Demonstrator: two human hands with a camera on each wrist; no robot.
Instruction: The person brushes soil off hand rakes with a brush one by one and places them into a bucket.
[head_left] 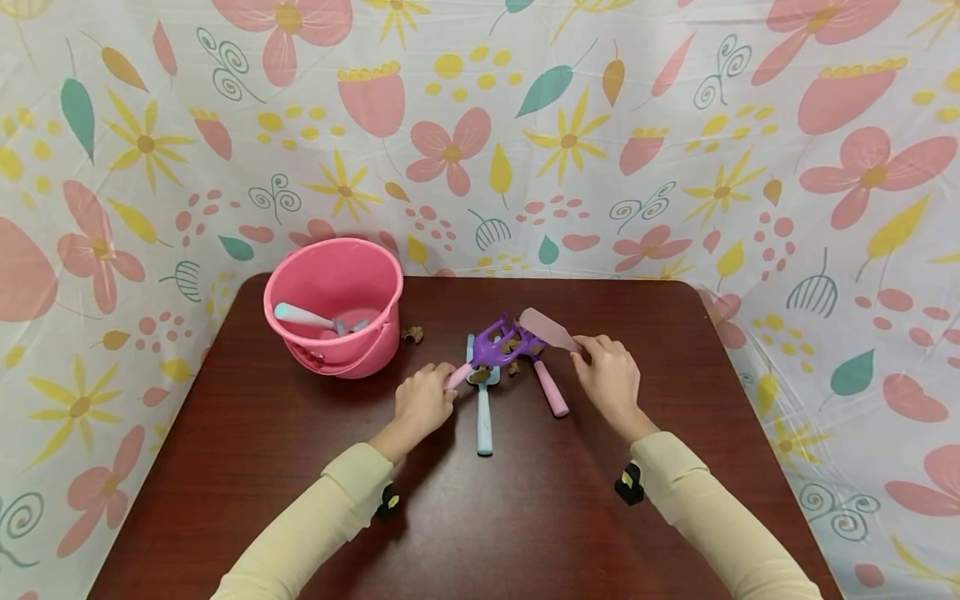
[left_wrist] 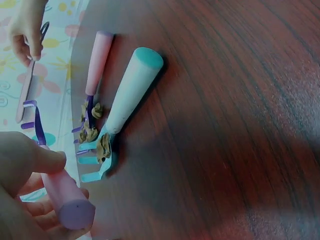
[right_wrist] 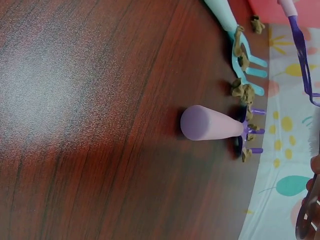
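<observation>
Rake [head_left: 487, 357] in left hand [head_left: 423, 398], clamped by its handle, held over blue fork [head_left: 484, 421]. Saw scraper [head_left: 547, 327] pinched in right hand [head_left: 611, 377], blade over second rake [head_left: 551, 389], right of blue fork. Could have knocked brown clump [left_wrist: 103, 147] off blue fork by dipping too low, or snagged tines by crossing tools. Found bucket [head_left: 377, 348] left of blue fork, narrowing that side; had room on tabletop [head_left: 555, 517] nearside of blue fork, with far edge [head_left: 555, 282] beyond.

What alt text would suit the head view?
A left hand holds a purple fork and a right hand a flat pink tool, above another purple fork and a blue fork with brown clumps. A pink bucket stands at left.
</observation>
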